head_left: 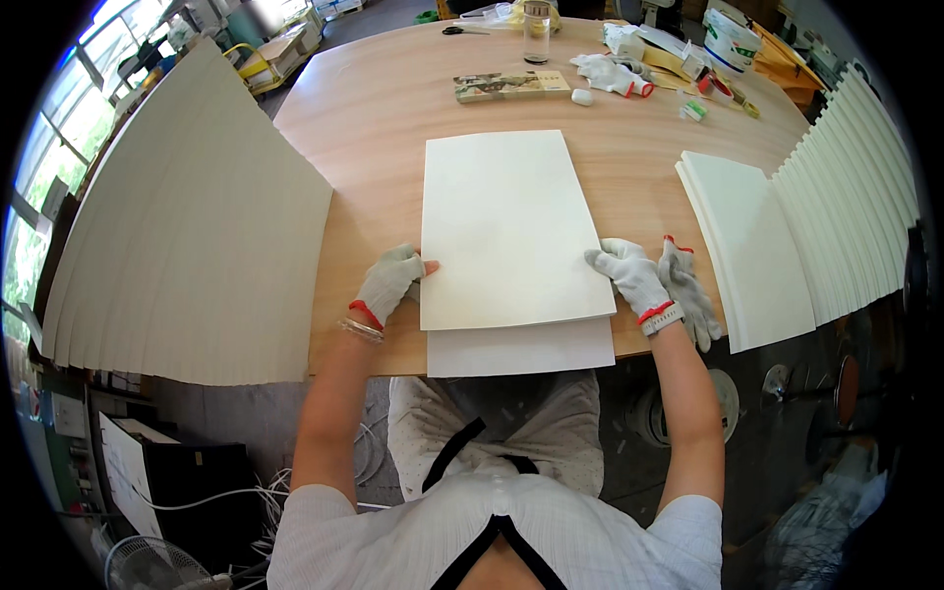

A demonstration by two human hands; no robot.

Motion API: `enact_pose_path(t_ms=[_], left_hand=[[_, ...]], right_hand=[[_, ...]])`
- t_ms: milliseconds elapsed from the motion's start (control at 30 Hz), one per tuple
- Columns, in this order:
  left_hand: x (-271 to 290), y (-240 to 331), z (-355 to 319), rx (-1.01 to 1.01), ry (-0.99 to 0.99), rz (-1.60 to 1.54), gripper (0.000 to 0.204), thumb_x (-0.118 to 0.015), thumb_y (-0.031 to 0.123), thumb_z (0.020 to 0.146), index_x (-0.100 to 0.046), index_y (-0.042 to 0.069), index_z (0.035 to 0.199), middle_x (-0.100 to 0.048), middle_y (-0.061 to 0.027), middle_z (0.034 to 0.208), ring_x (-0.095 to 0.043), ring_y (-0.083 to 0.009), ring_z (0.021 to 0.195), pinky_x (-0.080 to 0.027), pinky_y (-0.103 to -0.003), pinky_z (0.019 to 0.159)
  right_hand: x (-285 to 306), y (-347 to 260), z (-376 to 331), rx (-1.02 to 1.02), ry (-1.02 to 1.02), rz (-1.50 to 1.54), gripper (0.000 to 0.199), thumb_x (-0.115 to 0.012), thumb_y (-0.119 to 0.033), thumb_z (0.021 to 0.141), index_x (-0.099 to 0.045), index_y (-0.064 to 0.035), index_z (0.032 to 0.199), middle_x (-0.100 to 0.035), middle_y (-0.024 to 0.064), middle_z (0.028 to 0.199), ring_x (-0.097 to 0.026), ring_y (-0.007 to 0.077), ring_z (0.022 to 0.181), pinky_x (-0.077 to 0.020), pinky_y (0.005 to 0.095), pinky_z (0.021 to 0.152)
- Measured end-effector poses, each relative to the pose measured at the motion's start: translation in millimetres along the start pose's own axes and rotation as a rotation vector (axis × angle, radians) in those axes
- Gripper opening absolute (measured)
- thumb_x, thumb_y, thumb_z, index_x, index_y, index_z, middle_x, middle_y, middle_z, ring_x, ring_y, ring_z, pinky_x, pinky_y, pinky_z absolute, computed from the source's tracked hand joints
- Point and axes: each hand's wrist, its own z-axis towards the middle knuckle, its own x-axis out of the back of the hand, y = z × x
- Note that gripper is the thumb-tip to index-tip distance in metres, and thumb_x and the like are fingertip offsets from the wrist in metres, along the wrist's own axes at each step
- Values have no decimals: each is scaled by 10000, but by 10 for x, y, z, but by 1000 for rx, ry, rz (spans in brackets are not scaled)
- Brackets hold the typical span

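Set apart, my gloved left hand (391, 275) and right hand (631, 273) clamp opposite long sides of the upper paperboard sheet (511, 226), at the table's (369, 113) near edge; probably light, stiff and smooth (corners may dent), it suits two-sided holds.

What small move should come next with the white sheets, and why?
Probably slide the lower sheet forward to line up with the upper sheet: its near edge sticks out toward the person, and the left hand and right hand are at the upper sheet's sides.
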Motion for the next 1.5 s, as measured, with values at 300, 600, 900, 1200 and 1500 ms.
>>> enact_pose_path(t_ms=[300,600,900,1200,1500], left_hand=[[-126,283,-407,-104,242,484,379,-677,283,857,-632,-32,1063,-670,-114,869,-634,-222,821,-497,-339,764],[-394,-254,-1311,-428,281,589,650,-758,74,707,-509,-63,1293,-494,-287,1334,-463,-398,1258,-371,-433,1050],[-402,-201,-1348,-391,224,599,651,-752,51,719,-505,-55,1311,-476,-281,1371,-440,-394,1291,-351,-424,1081],[-385,-197,-1355,-445,230,693,637,-765,64,707,-517,-54,1281,-516,-274,1315,-481,-416,1232,-386,-449,1048],[-558,489,-1296,-807,-102,1034,959,-880,299,531,-465,7,1345,-489,-183,1364,-564,-348,1097,-468,-432,933]], right_hand=[[-18,111,27,97,10,-39,369,-683,-263,897,-642,40,1105,-666,10,919,-573,50,786,-465,208,682],[121,-2,66,45,20,-385,382,-692,-346,865,-687,18,982,-662,21,785,-552,88,728,-452,269,672],[87,44,38,83,52,-390,435,-698,-393,859,-680,15,1008,-671,54,790,-577,129,735,-463,300,691],[93,71,68,48,67,-537,372,-688,-283,888,-659,25,1094,-708,60,963,-610,102,846,-481,266,762],[-142,-250,-561,531,-161,-715,299,-603,-267,921,-686,-6,1041,-689,153,1014,-625,294,1009,-487,375,901]])
